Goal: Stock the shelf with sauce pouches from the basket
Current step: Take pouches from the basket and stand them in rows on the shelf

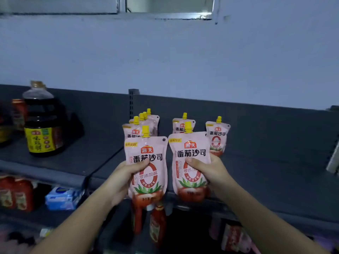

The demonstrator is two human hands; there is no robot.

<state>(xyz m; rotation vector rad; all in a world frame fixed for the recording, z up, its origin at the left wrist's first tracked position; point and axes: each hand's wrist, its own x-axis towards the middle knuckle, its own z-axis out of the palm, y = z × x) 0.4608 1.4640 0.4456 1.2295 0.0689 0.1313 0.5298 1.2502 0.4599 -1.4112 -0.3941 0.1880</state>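
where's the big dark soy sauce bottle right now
The soy sauce bottle stands on the dark shelf at the far left of the head view, well left of the pouch row.

- dark sauce jug (43,123) – yellow label, upright on the left, upper level
- red jars (16,193) lower left, blurred
- blue-white pack (62,198) just beside those jars
- red sauce bottles (157,224) low centre
- pale wall (165,57) behind
- window frame (165,8) at top

Two bare forearms, left hand (126,177) and right hand (211,171) without sleeves, gloves or jewellery.
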